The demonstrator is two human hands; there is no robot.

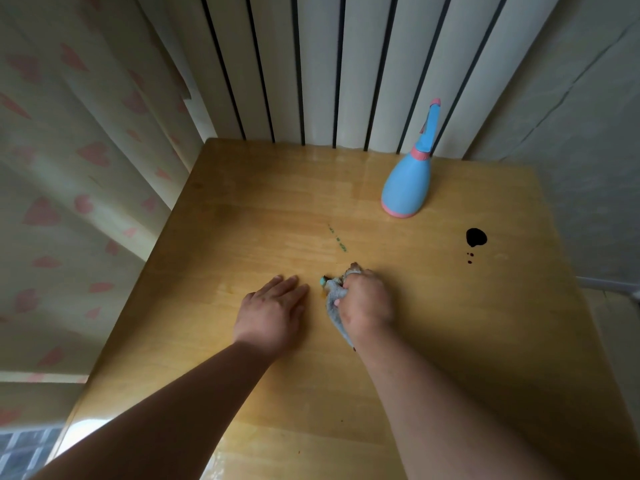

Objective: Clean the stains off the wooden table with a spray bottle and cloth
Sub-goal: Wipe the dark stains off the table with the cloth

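Observation:
My right hand is closed on a bunched grey-blue cloth, pressing it onto the wooden table near its middle. My left hand lies flat on the wood just left of the cloth, fingers spread, holding nothing. A faint green streak marks the table beyond the cloth. A dark blot with two small drops under it sits to the right. The blue and pink spray bottle stands upright at the far right, near the back edge.
A white ribbed radiator runs along the table's back edge. Heart-patterned curtains hang at the left. A grey wall borders the right side. Wet, shiny patches show near the table's back edge and at its near left corner.

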